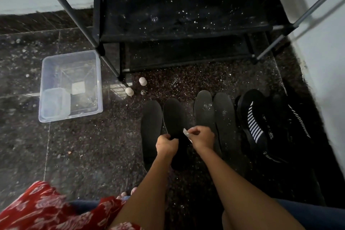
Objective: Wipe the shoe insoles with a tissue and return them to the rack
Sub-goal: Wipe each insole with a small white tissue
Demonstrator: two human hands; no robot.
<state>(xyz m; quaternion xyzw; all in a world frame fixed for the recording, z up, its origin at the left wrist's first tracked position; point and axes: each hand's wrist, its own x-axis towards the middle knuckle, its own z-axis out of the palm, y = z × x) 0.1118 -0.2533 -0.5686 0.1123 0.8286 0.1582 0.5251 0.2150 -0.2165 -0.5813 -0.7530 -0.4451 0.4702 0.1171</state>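
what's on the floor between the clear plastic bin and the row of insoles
In the head view, two small whitish balls and a small dark round object lie between the bin and the insoles.

Dim, speckled dark stone floor [84,155]

Four dark insoles [224,115] lay side by side on the speckled floor, toes toward the rack [179,24]. Second from left was held up at its heel end. A small white tissue [185,132] sat pinched against it. Two right-hand insoles carried pale specks. Rack shelves black, dusted with white flecks.
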